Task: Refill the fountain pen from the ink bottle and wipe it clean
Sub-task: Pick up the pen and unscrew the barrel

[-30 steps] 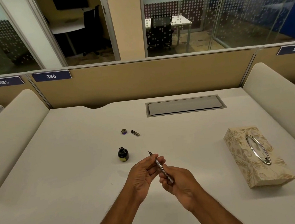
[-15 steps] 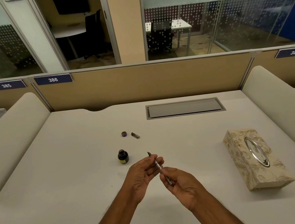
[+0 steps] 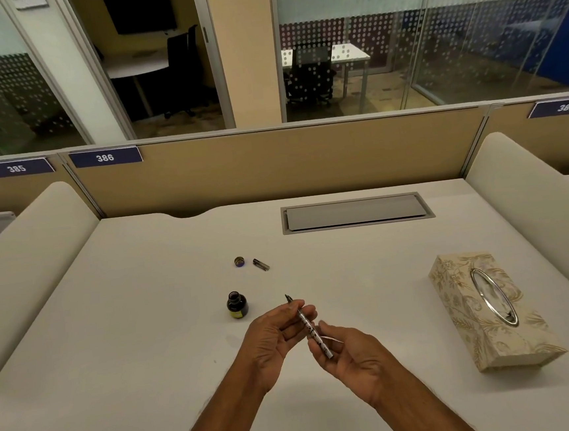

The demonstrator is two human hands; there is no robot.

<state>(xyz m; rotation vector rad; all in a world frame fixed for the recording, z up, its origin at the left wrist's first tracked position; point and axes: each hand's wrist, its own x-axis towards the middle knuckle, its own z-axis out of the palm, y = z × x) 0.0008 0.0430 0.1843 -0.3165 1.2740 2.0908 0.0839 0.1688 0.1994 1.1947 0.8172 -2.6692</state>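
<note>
The slim patterned fountain pen (image 3: 311, 330) is held above the white desk, nib pointing up and away toward the far left. My left hand (image 3: 275, 340) pinches its front section just below the nib. My right hand (image 3: 348, 354) grips the rear of the barrel. A small dark ink bottle (image 3: 237, 305) stands uncapped on the desk just left of my hands. Its round cap (image 3: 239, 261) and the pen's cap (image 3: 261, 264) lie farther back, side by side.
A patterned beige tissue box (image 3: 491, 310) with an oval metal-rimmed opening lies at the right. A grey cable hatch (image 3: 356, 211) is set into the desk (image 3: 131, 331) at the back. Padded dividers flank both sides, a tan partition stands behind.
Both hands have kept hold of the pen; the right hand's fingers have shifted slightly along the barrel, showing more of it. The view has tilted a little.
</note>
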